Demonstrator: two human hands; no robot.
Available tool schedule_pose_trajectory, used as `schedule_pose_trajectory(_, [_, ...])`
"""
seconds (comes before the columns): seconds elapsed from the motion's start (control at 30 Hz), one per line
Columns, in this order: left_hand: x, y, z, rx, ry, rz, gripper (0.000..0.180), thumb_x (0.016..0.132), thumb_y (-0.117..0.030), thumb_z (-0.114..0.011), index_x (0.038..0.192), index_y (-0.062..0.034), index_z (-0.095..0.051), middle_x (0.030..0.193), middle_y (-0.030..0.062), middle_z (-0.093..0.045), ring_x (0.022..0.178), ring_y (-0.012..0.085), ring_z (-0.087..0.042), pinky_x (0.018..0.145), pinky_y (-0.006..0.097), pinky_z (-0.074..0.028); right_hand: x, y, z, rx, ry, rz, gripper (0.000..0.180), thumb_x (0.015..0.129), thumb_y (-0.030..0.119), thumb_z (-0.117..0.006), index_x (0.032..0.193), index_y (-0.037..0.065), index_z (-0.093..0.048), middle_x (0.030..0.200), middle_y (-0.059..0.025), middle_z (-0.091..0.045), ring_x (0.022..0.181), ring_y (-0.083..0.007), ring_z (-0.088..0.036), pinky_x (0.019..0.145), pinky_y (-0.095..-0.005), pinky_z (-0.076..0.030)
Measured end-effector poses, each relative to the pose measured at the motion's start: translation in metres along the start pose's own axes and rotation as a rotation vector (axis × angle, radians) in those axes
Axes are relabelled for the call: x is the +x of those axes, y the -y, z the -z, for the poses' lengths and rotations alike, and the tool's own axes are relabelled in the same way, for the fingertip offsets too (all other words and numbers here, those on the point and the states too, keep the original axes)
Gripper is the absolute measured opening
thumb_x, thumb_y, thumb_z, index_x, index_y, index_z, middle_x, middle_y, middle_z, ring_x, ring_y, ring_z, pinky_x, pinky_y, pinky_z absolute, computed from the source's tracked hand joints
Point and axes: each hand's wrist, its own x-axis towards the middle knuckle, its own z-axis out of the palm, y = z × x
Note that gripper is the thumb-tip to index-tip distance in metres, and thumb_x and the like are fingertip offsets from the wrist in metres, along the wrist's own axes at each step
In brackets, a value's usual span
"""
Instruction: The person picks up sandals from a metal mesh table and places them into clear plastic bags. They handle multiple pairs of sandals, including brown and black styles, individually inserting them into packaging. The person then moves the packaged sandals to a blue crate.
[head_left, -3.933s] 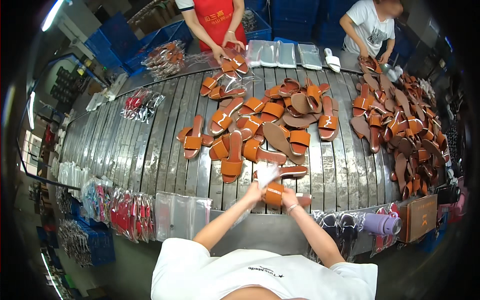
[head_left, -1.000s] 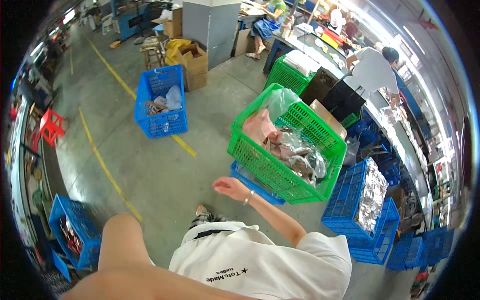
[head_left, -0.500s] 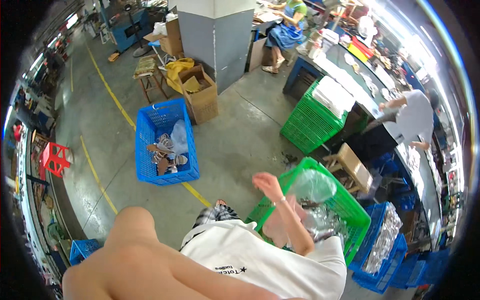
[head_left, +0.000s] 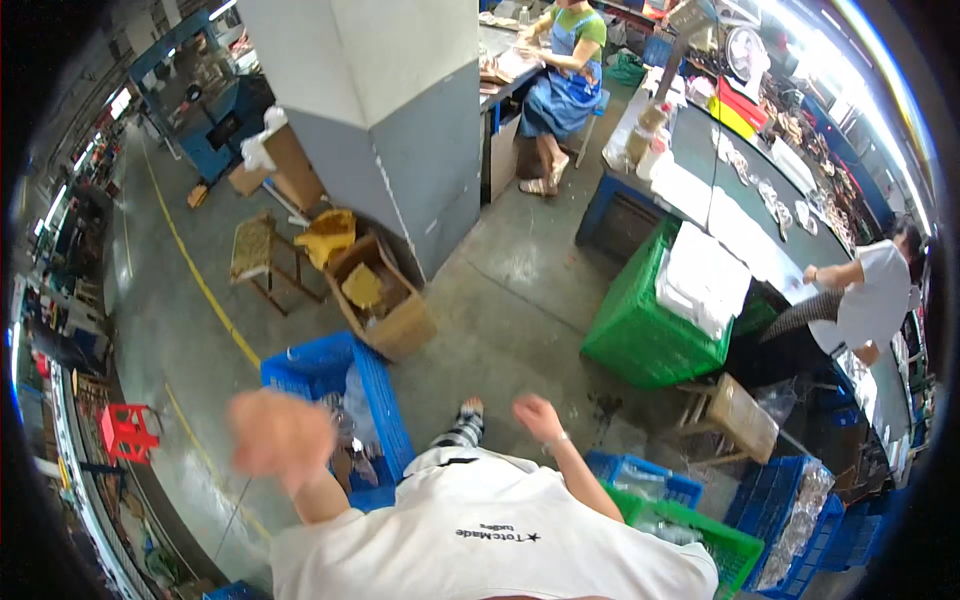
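Left fingers (head_left: 268, 430) blurred, partly hiding blue crate (head_left: 386, 425), carton (head_left: 408, 332), pillar (head_left: 430, 160) beyond

A square pillar (head_left: 432, 165), white above and grey below, stands on a smooth grey floor (head_left: 520, 270). Left of the pillar, a yellow line (head_left: 187, 238) runs along the floor, and a wooden stool (head_left: 252, 250) stands near its base; a red stool (head_left: 128, 433) sits farther left and nearer. Right of the pillar stretches a long dark-topped desk (head_left: 690, 135), with a white fan (head_left: 745, 52) and bright lights (head_left: 855, 85) beyond.
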Motion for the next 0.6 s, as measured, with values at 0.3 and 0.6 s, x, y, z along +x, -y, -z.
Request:
schedule_pose_trajectory(0.3, [0.197, 0.246, 0.268, 0.283, -0.286, 0.719, 0.014, 0.087, -0.01, -0.051, 0.098, -0.0019, -0.052, 0.097, 0.0125, -0.059, 0.091, 0.0211, -0.059, 0.082, 0.034, -0.047, 0.114, -0.056, 0.193, 0.344, -0.686, -0.716, 0.016, 0.073, 0.015, -0.065, 0.08, 0.002, -0.063, 0.053, -0.0068, -0.055, 0.039, -0.0148, -0.052, 0.036, -0.0267, -0.039])
schedule_pose_trajectory(0.6, [0.318, 0.441, 0.468, 0.453, -0.259, 0.964, 0.015, 0.088, -0.012, -0.05, 0.099, -0.0017, -0.052, 0.096, 0.0077, -0.059, 0.089, 0.0137, -0.056, 0.081, 0.028, -0.045, 0.51, 0.009, 0.33, -0.163, -0.412, -0.168, 0.043, 0.07, -0.002, -0.049, 0.112, 0.002, -0.051, 0.099, -0.011, -0.06, 0.096, -0.0227, -0.056, 0.085, -0.0304, -0.043])
